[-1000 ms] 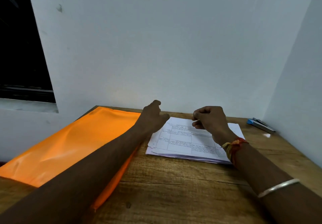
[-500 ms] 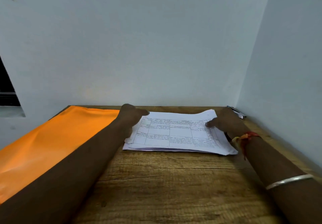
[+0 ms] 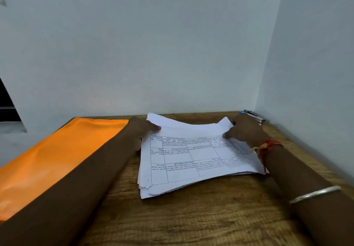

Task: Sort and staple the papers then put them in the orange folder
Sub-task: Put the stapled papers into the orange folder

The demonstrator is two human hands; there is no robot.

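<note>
Both hands are on the far corners of the papers [image 3: 191,159]. The left hand [image 3: 142,129] has its thumb on top and the other fingers tucked behind the edge, so it looks like it's pinching a batch of sheets. The right hand [image 3: 246,131] does the same at the other far corner. The far edge bows up between the hands, and the near edge lies on the table [image 3: 191,217].

What I'd worry about:
- **Uneven stack:** the sheets are fanned out and out of line down the left side, below the left hand. I think a lift from just two corners lets the loose lower sheets slide out or split the stack unevenly.
- **Creasing:** squeezing the corners inward could crease the top page.
- **Folder:** the orange folder [image 3: 57,159] lies flat just left of the left hand, partly under that forearm. A sideways drag could shove it off the edge.
- **Stapler:** the stapler [image 3: 252,114] sits just beyond the right hand against the wall, easy to knock. If it goes in before the edges are squared, it'll miss some pages.
</note>
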